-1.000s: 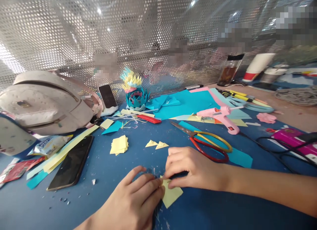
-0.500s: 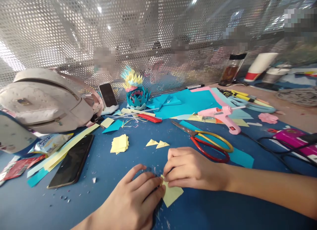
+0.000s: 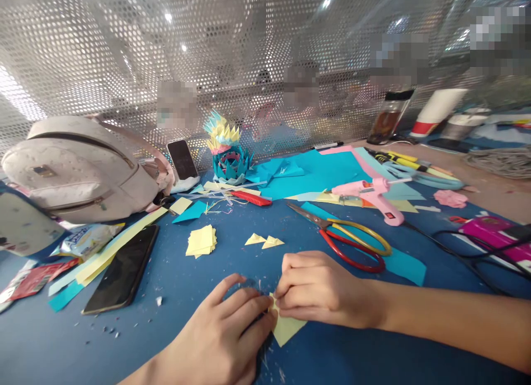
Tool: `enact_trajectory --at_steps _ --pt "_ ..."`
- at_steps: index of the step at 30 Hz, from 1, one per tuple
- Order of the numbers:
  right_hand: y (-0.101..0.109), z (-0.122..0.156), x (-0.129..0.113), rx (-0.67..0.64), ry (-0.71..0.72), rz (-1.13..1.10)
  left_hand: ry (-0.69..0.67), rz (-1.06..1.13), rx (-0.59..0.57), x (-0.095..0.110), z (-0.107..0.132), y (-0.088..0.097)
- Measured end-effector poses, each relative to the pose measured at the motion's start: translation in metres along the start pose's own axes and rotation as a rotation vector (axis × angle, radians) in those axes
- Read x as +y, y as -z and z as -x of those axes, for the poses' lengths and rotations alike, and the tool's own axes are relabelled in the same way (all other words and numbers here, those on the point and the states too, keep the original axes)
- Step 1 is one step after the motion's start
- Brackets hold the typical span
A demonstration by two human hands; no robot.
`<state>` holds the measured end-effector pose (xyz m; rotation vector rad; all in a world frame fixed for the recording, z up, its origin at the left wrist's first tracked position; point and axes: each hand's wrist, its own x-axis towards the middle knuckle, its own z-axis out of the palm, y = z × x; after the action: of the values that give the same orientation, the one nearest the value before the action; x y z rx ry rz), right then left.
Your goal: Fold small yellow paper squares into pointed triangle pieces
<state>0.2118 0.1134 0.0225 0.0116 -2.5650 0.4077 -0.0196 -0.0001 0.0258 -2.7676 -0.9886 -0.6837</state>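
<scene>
A small pale yellow paper square (image 3: 288, 328) lies at an angle on the blue tabletop, near the front. My left hand (image 3: 226, 327) has its fingertips closed on the paper's left edge, with the index finger lifted and bent. My right hand (image 3: 317, 288) grips the upper corner with curled fingers, and they hide that part of the sheet. Just beyond my hands sit two little folded yellow paper triangles (image 3: 265, 240). A stack of yellow paper squares (image 3: 201, 240) lies further left.
Scissors (image 3: 352, 238) with red and yellow handles lie to the right, below a pink glue gun (image 3: 373, 196). A red cutter (image 3: 251, 198) and a folded-paper model (image 3: 226, 150) stand further back. On the left are a phone (image 3: 122, 274) and a pale backpack (image 3: 83, 169).
My right hand has dipped slightly toward the paper, and its knuckles sit a little lower. My left hand stays in place. The view has shifted very slightly.
</scene>
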Motion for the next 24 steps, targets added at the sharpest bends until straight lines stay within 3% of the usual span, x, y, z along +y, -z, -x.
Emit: enact_trajectory --at_steps 5,9,14,19,22,24 --pt "0.008 -0.003 0.009 -0.123 0.058 -0.014 0.002 -0.009 -0.036 0.000 0.002 0.001" --pt "0.012 -0.004 0.012 -0.145 0.092 0.019 -0.007 -0.029 -0.044 -0.001 0.003 0.002" --pt "0.017 -0.006 0.012 -0.185 0.119 0.074 -0.023 -0.030 -0.144 -0.001 0.004 0.003" --pt "0.028 -0.010 0.014 -0.287 0.128 0.014 -0.023 0.002 -0.094 0.001 0.003 0.003" --pt "0.028 -0.009 0.015 -0.267 0.111 -0.010 0.013 0.004 -0.176 0.001 0.002 0.005" --pt "0.025 -0.008 0.016 -0.224 0.116 0.004 0.004 0.008 -0.156 0.000 0.003 0.003"
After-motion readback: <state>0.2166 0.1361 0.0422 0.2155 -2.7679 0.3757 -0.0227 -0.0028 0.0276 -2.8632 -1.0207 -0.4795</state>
